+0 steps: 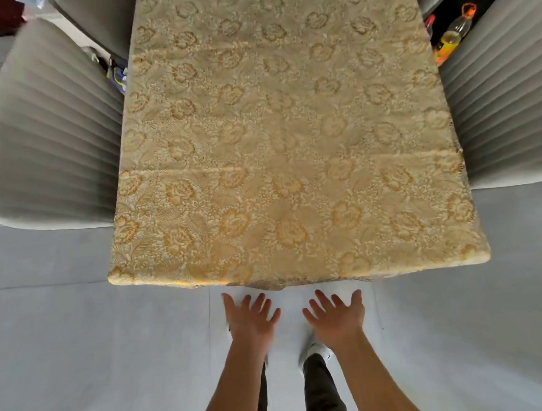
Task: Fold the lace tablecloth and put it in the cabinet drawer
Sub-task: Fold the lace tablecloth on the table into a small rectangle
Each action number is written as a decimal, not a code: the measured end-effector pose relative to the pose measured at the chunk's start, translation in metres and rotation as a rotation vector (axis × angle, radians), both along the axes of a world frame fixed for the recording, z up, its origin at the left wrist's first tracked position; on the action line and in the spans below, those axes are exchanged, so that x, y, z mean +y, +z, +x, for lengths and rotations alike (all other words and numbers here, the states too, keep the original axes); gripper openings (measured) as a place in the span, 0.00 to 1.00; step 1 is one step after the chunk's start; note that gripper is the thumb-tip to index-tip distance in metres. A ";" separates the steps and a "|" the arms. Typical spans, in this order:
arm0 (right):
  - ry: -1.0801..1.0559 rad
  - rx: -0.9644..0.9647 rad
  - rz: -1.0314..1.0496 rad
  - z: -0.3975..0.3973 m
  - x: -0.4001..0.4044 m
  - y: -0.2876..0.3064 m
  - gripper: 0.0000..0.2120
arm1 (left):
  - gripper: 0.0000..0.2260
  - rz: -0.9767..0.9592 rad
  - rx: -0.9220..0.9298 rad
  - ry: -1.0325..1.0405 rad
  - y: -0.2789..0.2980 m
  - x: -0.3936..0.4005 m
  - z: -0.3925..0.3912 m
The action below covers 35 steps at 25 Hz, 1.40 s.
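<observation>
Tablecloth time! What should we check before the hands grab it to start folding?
1. Both hands free: ok. The left hand and right hand are open and hold nothing.
2. Hands near the cloth: ok. They hover just short of the near edge, not touching it.
3. Nothing resting on the lace tablecloth: ok, as far as the view shows.
4. Cloth lying flat: ok, only crease lines across it.
5. Side edges free of the grey chairs: cannot tell.
6. Cabinet drawer open and ready: cannot tell, it is out of view.
</observation>
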State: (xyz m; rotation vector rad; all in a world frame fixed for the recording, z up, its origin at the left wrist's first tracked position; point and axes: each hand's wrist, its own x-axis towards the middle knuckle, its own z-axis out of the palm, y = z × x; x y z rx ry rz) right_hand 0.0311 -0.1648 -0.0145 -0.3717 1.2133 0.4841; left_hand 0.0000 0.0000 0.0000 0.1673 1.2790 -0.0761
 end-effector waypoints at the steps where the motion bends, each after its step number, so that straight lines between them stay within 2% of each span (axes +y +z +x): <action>1: -0.036 0.003 0.004 0.005 -0.001 -0.005 0.37 | 0.36 -0.004 -0.029 0.100 -0.006 0.003 0.001; 2: -0.052 -0.013 0.006 0.010 -0.005 -0.013 0.38 | 0.35 0.013 -0.053 0.157 -0.012 0.008 0.001; 4: -0.079 -0.063 0.014 0.018 -0.010 -0.008 0.35 | 0.27 0.099 -0.053 0.140 -0.010 0.018 -0.001; 6: -0.077 -0.068 -0.085 0.018 -0.013 0.004 0.24 | 0.17 0.156 -0.019 0.099 -0.003 0.020 -0.006; 8: -0.027 -0.006 -0.252 0.015 -0.017 0.021 0.12 | 0.09 0.220 0.014 0.111 0.015 0.016 -0.010; 10: 0.028 0.036 -0.467 0.009 -0.025 0.044 0.07 | 0.07 0.278 0.052 0.146 0.037 0.014 -0.012; 11: 0.048 0.019 -0.599 0.008 -0.029 0.057 0.06 | 0.06 0.366 0.074 0.150 0.050 0.014 -0.011; 13: 0.143 -0.109 -0.935 0.017 -0.034 0.085 0.08 | 0.05 0.688 0.159 0.089 0.079 0.019 -0.002; 16: 0.300 -0.490 -1.348 0.060 -0.029 0.119 0.03 | 0.08 1.366 0.125 -0.107 0.117 0.037 0.036; 17: 0.348 -0.586 -1.472 0.081 -0.026 0.125 0.02 | 0.11 1.532 0.071 -0.167 0.129 0.041 0.055; 18: 0.412 -0.667 -1.590 0.105 -0.023 0.129 0.04 | 0.13 1.636 0.029 -0.257 0.137 0.047 0.078; 20: 0.670 -0.795 -1.696 0.150 -0.017 0.132 0.14 | 0.14 1.686 0.054 -0.597 0.142 0.057 0.123; 22: 1.102 -0.815 -1.684 0.175 -0.017 0.121 0.25 | 0.28 1.599 0.141 -1.034 0.127 0.065 0.150; 23: 1.315 -0.803 -1.702 0.176 -0.021 0.111 0.28 | 0.31 1.583 0.194 -1.232 0.116 0.065 0.152; 25: 1.650 -0.803 -1.785 0.162 -0.033 0.090 0.32 | 0.31 1.693 0.226 -1.552 0.093 0.060 0.138; 28: 1.958 -0.940 -1.830 0.125 -0.052 0.061 0.38 | 0.31 1.818 0.156 -1.986 0.061 0.048 0.103; 30: 1.987 -1.027 -1.929 0.114 -0.060 0.048 0.33 | 0.32 1.920 0.083 -2.028 0.048 0.048 0.095; 33: 1.874 -1.090 -2.182 0.138 -0.058 0.044 0.12 | 0.23 2.234 -0.007 -1.959 0.038 0.058 0.109; 35: 1.815 -1.142 -2.200 0.149 -0.058 0.045 0.05 | 0.17 2.159 -0.010 -1.981 0.039 0.066 0.121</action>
